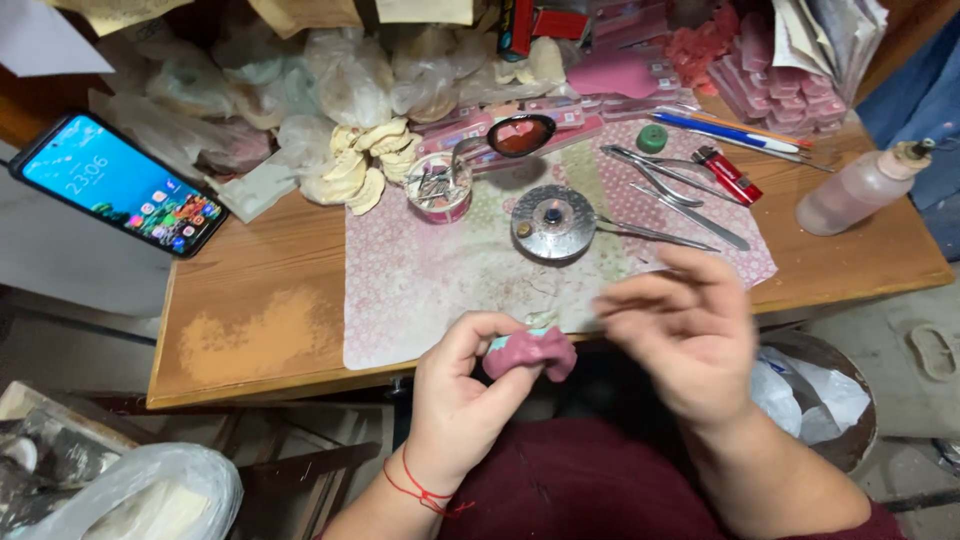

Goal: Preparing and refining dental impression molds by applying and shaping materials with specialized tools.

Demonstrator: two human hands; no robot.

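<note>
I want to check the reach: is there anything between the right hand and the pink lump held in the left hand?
Nothing visible. The blurred right hand is just right of the pink lump pinched in the left hand, with only open air between.

Lit blue phone screen far left; pink packets stacked top right

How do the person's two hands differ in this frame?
The left hand grips a pink lump between thumb and fingers; the right hand holds nothing that shows. The left is sharp, the right blurred. The left has a red wrist thread, the right none. Both hover at the table edge.
</note>
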